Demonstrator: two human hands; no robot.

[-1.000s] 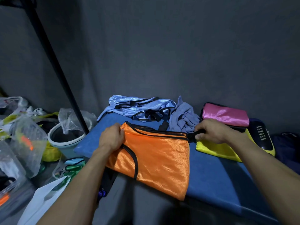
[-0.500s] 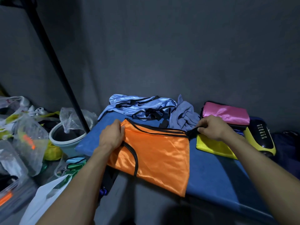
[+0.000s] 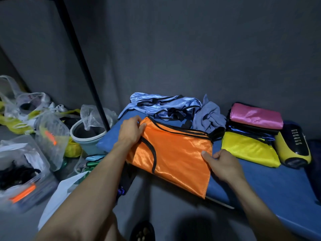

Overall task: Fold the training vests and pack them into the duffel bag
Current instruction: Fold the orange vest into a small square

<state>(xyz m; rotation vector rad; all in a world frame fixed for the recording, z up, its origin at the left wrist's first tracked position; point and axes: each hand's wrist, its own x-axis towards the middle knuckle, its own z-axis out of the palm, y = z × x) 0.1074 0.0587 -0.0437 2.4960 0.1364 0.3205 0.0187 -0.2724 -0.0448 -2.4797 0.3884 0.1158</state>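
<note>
With the left hand (image 3: 131, 132) gripping the orange vest (image 3: 175, 155) at its upper-left corner and the right hand (image 3: 221, 165) pinching its right edge at frame centre, the slippery fabric overhanging the counter (image 3: 271, 185) may slide off.

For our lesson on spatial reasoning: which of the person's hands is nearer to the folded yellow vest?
Right. The right hand grips the orange vest's right edge, just left of the yellow vest. The left hand holds the orange vest's far left corner.
</note>
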